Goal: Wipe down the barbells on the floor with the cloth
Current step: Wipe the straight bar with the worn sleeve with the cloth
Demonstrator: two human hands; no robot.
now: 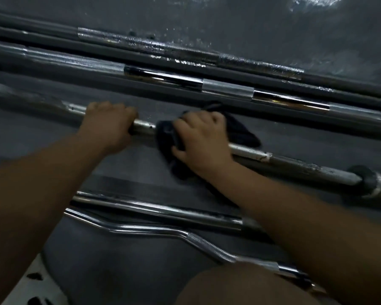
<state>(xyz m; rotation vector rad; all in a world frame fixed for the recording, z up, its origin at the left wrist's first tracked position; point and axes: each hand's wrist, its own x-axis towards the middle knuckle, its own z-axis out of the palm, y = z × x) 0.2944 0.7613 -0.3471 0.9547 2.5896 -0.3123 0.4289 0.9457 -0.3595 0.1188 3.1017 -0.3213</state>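
A worn grey barbell (295,166) lies across the dark floor, running from upper left to lower right. My left hand (110,124) grips its shaft from above. Just to the right, my right hand (202,139) holds a dark cloth (242,130) wrapped over the same bar, fingers curled round it. The cloth hangs down on the near side of the bar and bunches behind my hand. A black collar (365,179) sits on the bar at the far right.
Beyond the held bar lie a chrome barbell (227,88) and a rusty, scuffed one (180,49). Nearer me are a straight chrome bar (154,208) and a bent curl bar (158,230). My knee (240,285) is at the bottom; a white shoe (29,282) shows bottom left.
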